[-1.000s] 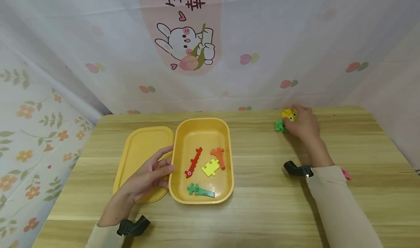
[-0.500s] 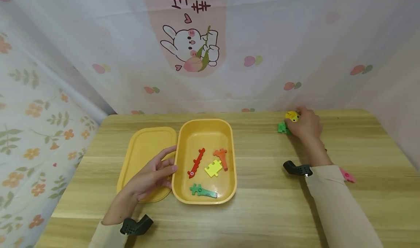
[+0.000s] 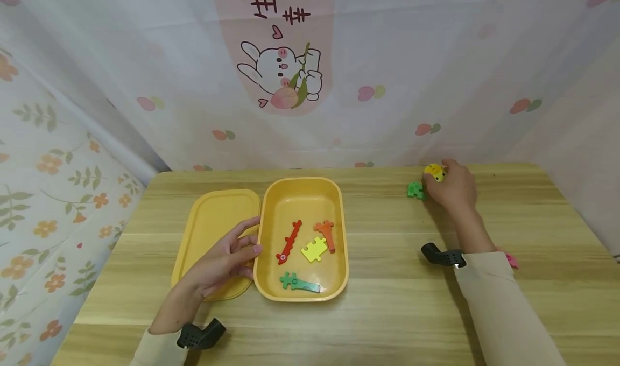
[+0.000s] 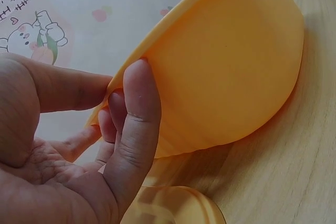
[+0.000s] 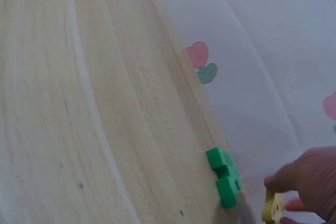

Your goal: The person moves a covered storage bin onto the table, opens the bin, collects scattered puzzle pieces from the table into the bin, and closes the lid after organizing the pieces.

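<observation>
My right hand (image 3: 452,185) pinches a yellow puzzle piece (image 3: 434,172) with a printed animal face, near the table's back edge. Close beside it lies a green puzzle piece (image 3: 415,190), which the right wrist view shows flat on the wood. Against the left wall of a yellow plastic box (image 3: 302,185) rests my left hand (image 3: 225,258), its fingertips at the rim and outer side. Inside the box are a red strip-shaped piece (image 3: 289,242), an orange piece (image 3: 327,236), a bright yellow piece (image 3: 315,249) and a green piece (image 3: 299,283).
A yellow lid (image 3: 213,220) lies to the left of the box, partly under my left hand. Behind my right sleeve a pink piece (image 3: 512,260) peeks out. A printed curtain (image 3: 387,59) hangs along the table's back edge.
My right hand has drawn the yellow face piece slightly to the right, away from the green piece beside it. The left hand keeps its place at the box; the head view has shifted a little.
</observation>
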`<state>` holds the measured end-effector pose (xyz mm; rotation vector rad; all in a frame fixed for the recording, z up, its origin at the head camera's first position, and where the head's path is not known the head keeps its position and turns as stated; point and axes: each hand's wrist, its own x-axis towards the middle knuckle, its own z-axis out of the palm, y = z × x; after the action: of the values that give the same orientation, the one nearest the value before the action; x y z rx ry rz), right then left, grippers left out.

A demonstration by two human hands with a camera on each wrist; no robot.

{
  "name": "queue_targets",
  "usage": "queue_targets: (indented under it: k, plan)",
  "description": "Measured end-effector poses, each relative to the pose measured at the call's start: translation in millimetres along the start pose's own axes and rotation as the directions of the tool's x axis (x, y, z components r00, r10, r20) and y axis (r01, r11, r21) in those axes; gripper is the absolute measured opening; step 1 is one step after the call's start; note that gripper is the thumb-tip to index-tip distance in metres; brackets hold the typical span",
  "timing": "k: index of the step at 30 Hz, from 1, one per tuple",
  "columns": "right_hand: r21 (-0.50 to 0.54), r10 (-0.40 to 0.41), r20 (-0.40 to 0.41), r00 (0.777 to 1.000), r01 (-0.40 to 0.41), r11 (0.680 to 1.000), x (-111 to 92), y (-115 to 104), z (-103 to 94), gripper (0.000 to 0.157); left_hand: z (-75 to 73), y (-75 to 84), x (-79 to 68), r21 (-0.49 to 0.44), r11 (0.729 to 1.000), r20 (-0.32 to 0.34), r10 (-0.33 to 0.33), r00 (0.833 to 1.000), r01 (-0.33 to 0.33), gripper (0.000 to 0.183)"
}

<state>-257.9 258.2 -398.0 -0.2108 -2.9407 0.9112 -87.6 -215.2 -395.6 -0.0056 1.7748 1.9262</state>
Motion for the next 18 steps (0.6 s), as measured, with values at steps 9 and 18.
queue_targets:
  k: [9,18]
  plan:
    - [0.104,-0.054,-0.091,0.994,0.064,0.993,-21,-2,-6.3,0.067,-1.4,-2.0,-2.1,0.015,1.000,0.000,0.004,1.000,-0.004,0.077]
    - [0.307,0.055,-0.191,0.980,0.006,0.952,-42,-9,-18.8,0.064,-0.8,-1.0,-0.2,0.016,1.000,0.021,0.020,1.000,-0.021,0.077]
